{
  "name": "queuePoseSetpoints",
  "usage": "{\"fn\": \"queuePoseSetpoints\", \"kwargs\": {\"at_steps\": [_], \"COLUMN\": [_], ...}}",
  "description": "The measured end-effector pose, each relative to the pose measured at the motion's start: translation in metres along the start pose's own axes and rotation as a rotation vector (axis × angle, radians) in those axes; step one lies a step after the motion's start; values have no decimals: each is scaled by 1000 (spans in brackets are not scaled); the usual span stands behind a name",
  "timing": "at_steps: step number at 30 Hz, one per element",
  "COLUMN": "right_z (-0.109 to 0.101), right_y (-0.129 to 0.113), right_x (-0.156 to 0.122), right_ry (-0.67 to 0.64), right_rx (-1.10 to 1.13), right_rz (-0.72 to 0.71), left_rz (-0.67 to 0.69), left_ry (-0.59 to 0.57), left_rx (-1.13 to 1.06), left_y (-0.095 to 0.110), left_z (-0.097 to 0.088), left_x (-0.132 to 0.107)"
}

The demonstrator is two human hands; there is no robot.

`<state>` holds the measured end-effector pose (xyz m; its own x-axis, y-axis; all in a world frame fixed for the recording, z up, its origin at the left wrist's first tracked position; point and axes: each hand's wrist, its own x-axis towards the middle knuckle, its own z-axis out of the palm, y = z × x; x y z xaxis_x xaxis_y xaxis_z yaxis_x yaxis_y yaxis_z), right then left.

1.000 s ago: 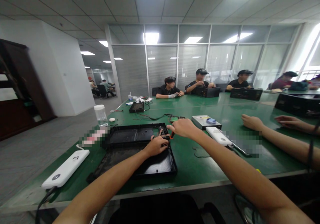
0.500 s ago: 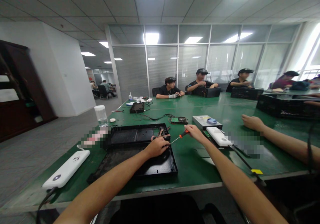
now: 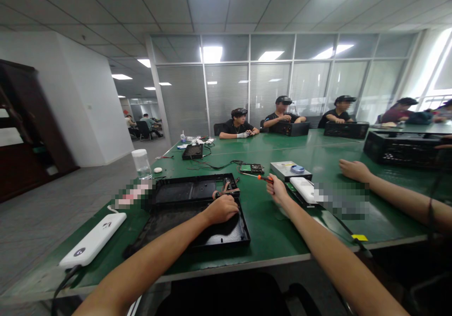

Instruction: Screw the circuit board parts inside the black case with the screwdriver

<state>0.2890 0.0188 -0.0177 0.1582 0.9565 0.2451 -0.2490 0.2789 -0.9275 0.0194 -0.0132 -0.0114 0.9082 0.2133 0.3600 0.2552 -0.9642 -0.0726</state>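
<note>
Screwdriver (image 3: 264, 179), orange-handled, pinched in my right hand (image 3: 278, 191), moved off flat black case (image 3: 173, 219), perhaps pausing work; grip of left hand (image 3: 223, 209) I cannot tell

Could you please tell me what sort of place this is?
Probably an office room serving as a workshop: a glass partition stands behind a green table, which bears an open black casing, and the right hand holds a screwdriver.

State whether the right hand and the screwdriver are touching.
Touching. The head view shows the right hand closed around the handle end of the screwdriver.
</note>
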Motion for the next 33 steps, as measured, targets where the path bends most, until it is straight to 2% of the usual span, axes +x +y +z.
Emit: {"fn": "queuePoseSetpoints", "kwargs": {"at_steps": [3, 8, 11, 14, 17, 19, 20, 23, 25, 27, 29, 31, 33], "right_z": [-6, -9, -5, 7, 28, 45, 54, 73, 77, 75, 67, 59, 54], "right_y": [-4, -8, -9, -15, -24, -31, -34, -38, -38, -37, -37, -38, -41], "right_x": [2, 3, 2, -2, -20, -45, -61, -119, -152, -173, -180, -180, -178], "right_ry": [41, 12, 29, 16, -23, -106, -200, -652, -790, -798, -761, -730, -708], "right_rx": [124, 318, 370, 302, 64, -188, -350, -922, -1277, -1487, -1594, -1640, -1655], "right_rz": [45, 129, 108, 46, -90, -229, -280, -452, -580, -636, -643, -634, -626], "left_rz": [34, 93, 122, 135, 128, 94, 71, -47, -216, -433, -585, -626, -604], "left_ry": [-15, -12, 2, 36, 62, 68, 62, 8, -26, -49, -119, -249, -359], "left_rx": [31, 128, 179, 204, 217, 227, 234, 269, 303, 314, 239, 81, -29], "left_y": [-1, -3, -3, -3, -1, 1, 1, -4, -14, -30, -47, -62, -71], "left_z": [1, 4, 6, 6, -2, -11, -16, -35, -47, -58, -63, -63, -58], "left_x": [-1, 0, 2, 1, 1, 3, 5, 8, 6, -1, -15, -31, -45]}}
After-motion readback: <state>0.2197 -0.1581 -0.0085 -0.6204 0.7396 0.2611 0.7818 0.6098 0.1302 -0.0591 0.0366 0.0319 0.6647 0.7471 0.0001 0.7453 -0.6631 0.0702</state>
